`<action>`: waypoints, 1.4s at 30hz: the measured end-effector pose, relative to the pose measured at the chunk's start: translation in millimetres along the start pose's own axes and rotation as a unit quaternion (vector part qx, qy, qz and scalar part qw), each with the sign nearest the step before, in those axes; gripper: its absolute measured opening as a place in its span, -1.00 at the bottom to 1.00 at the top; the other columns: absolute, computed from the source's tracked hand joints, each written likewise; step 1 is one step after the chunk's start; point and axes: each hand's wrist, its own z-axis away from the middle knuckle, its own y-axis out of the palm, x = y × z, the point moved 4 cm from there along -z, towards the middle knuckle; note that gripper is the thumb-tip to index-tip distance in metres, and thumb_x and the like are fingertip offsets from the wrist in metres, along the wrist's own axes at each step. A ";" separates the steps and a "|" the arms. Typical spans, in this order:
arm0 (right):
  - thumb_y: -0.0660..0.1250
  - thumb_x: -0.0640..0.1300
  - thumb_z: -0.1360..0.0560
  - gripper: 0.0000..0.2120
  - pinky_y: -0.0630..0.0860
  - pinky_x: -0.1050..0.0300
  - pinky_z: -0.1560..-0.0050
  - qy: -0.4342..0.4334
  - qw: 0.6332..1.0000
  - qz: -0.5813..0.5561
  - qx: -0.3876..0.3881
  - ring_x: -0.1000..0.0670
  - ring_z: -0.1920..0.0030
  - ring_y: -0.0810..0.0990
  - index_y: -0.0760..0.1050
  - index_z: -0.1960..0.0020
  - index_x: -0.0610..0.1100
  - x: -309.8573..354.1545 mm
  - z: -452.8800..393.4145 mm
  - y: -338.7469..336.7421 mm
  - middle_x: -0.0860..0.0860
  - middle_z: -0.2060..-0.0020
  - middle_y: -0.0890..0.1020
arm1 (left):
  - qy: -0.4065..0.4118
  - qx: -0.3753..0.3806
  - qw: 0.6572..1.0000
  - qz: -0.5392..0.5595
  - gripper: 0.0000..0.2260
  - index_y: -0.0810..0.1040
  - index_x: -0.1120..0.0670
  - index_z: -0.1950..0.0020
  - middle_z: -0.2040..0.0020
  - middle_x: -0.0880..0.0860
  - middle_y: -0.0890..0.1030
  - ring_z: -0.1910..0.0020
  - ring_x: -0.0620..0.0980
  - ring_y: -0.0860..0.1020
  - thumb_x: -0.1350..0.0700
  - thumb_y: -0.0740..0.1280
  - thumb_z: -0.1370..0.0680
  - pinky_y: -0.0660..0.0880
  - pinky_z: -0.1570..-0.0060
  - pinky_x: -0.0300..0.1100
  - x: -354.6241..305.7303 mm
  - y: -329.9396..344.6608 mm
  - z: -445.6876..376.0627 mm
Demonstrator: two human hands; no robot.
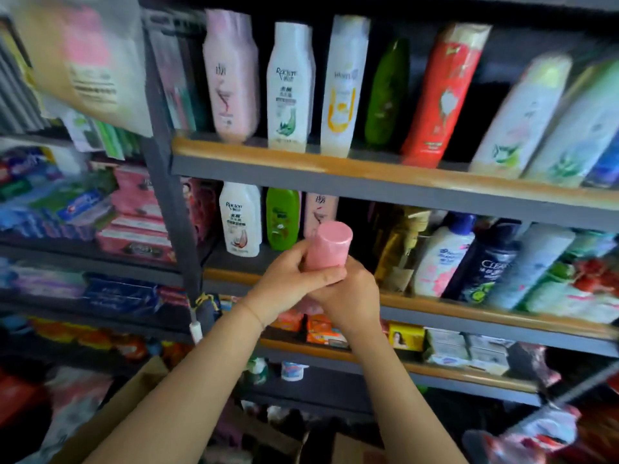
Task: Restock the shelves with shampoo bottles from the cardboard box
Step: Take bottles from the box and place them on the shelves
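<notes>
Cardboard box sits lowest and nearest, below both forearms, one flap sticking up well under the left wrist. Both hands meet in front of the shelving, wrapped round one pink bottle. Left hand grips the bottle's lower body, fingers curled round the front, thumb up along the left side. Right hand clamps the same bottle from below and right, fingers curled under the left hand's fingers; fingertips hidden. Bottle points away from the person, flat pink end poking out above the fingers, tilted slightly right. Just beyond the fingers: middle shelf with a wooden front lip. Straight behind the bottle end stands a pale pink bottle; left of the fingers a green bottle, then a white bottle. Right of the fingers a gold pouch, then a white-and-pink bottle and a dark bottle, leaning. Under the wrists a lower shelf holds orange packets and a yellow box. Well above the fingers, top shelf: pink, white, white-yellow, green, red bottles in a row, the tall red bottle leaning. Far left of the fingers, blurred stacks of toothpaste boxes.
</notes>
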 end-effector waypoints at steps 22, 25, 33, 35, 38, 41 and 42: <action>0.44 0.26 -0.33 -0.41 0.60 0.08 0.12 0.236 0.971 0.040 -0.004 -0.10 0.13 0.68 0.43 -0.18 -0.08 -48.9 -116.3 21.3 -0.01 0.05 0.65 | -0.059 -0.028 0.937 -0.344 -0.65 0.55 -0.07 -0.32 -0.30 0.00 0.51 -0.39 0.00 0.34 0.15 0.30 -0.54 0.31 -0.39 0.00 113.6 -48.8 -45.6; 0.44 0.22 -0.39 -0.43 0.49 0.11 0.16 0.246 0.968 0.040 -0.010 -0.09 0.06 0.61 0.40 -0.22 -0.10 -50.3 -114.3 26.9 -0.02 0.02 0.60 | -0.049 -0.020 0.937 -0.345 -0.63 0.52 -0.09 -0.35 -0.33 -0.02 0.49 -0.41 -0.02 0.31 0.15 0.31 -0.55 0.28 -0.42 -0.02 117.6 -50.8 -42.8; 0.47 0.06 -0.42 -0.32 0.44 0.03 0.10 0.259 0.961 0.017 -0.097 -0.27 -0.13 0.55 0.24 -0.40 -0.13 -62.5 -82.9 53.4 -0.18 -0.31 0.35 | -0.031 -0.028 0.944 -0.328 -0.62 0.50 -0.13 -0.34 -0.32 -0.06 0.47 -0.42 -0.05 0.28 0.15 0.33 -0.54 0.27 -0.43 0.08 122.3 -52.2 -36.5; 0.50 0.03 -0.42 -0.26 0.51 -0.03 0.06 0.282 0.955 0.009 -0.092 -0.28 -0.13 0.55 0.18 -0.42 -0.15 -64.2 -77.4 63.5 -0.19 -0.30 0.32 | -0.023 -0.030 0.943 -0.332 -0.62 0.50 -0.12 -0.34 -0.31 -0.07 0.47 -0.41 -0.05 0.28 0.15 0.33 -0.54 0.28 -0.41 0.06 123.4 -50.6 -35.0; 0.53 0.06 -0.40 -0.19 0.56 -0.09 -0.02 0.324 0.943 0.010 -0.082 -0.26 -0.17 0.55 0.14 -0.44 -0.15 -65.3 -78.4 73.4 -0.18 -0.30 0.32 | -0.011 -0.034 0.939 -0.341 -0.61 0.49 -0.10 -0.35 -0.31 -0.06 0.47 -0.41 -0.05 0.28 0.15 0.34 -0.54 0.29 -0.40 0.03 124.5 -49.8 -33.6; 0.53 0.08 -0.40 -0.21 0.55 -0.11 -0.04 0.349 0.933 0.016 -0.082 -0.26 -0.19 0.54 0.15 -0.41 -0.15 -67.3 -81.3 76.2 -0.18 -0.30 0.33 | -0.010 -0.028 0.939 -0.342 -0.59 0.47 -0.10 -0.37 -0.33 -0.04 0.45 -0.42 -0.04 0.28 0.16 0.34 -0.54 0.29 -0.41 0.06 126.5 -50.7 -32.4; 0.52 0.08 -0.40 -0.22 0.55 -0.10 -0.03 0.352 0.932 0.019 -0.080 -0.26 -0.19 0.54 0.16 -0.41 -0.15 -68.8 -82.1 76.5 -0.18 -0.30 0.33 | -0.012 -0.027 0.940 -0.341 -0.59 0.46 -0.11 -0.37 -0.33 -0.04 0.44 -0.43 -0.04 0.28 0.15 0.34 -0.54 0.29 -0.42 0.07 127.3 -51.0 -31.9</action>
